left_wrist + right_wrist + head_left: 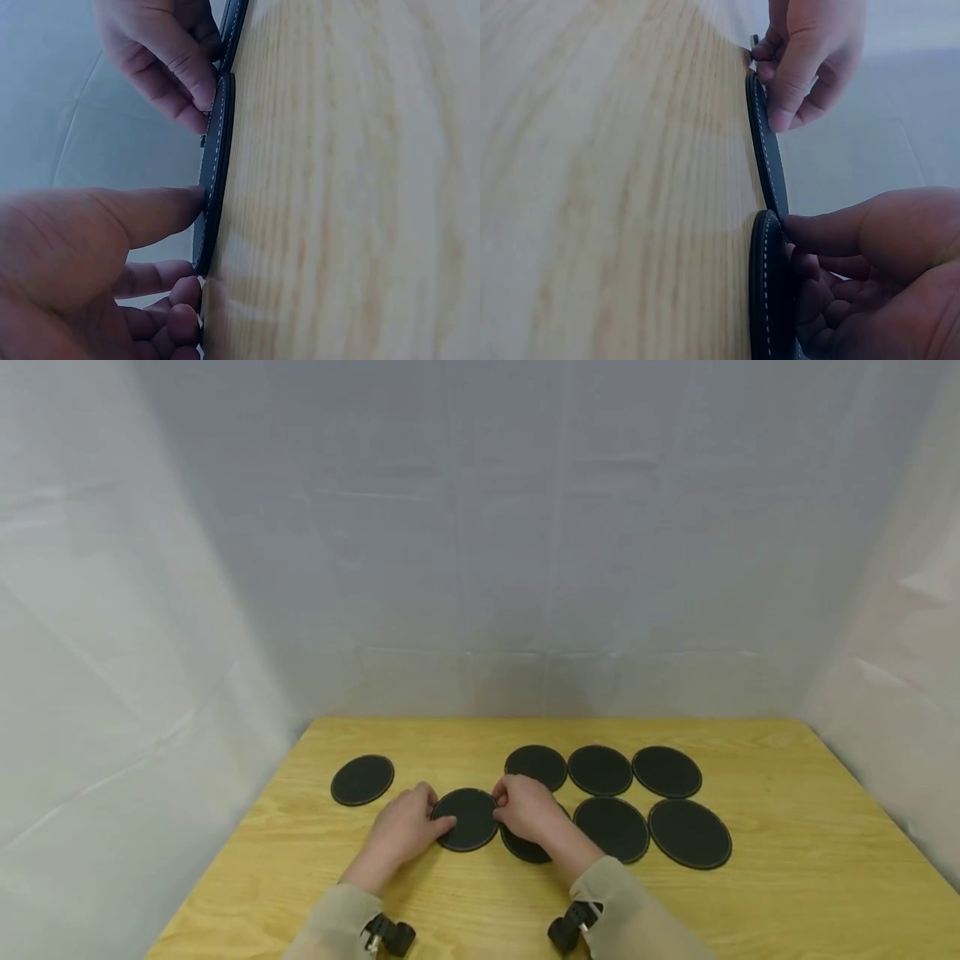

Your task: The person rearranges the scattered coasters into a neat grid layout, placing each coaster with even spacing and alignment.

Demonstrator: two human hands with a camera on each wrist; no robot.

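Observation:
A round black coaster (468,820) with pale stitching lies flat on the wooden table (787,877), between my two hands. My left hand (433,815) holds its left rim; in the left wrist view the thumb (161,210) lies on the coaster (214,169) and the other fingers curl at its edge. My right hand (507,802) holds the right rim, its thumb (817,229) on the coaster (769,154). Under the right hand lies a second coaster (525,848), partly covered, with its edge (765,300) overlapped by the first one.
More black coasters lie on the table: one alone at the left (362,779), three in a back row (600,769) and two in front at the right (689,833). White sheeting walls close in the table's back and sides.

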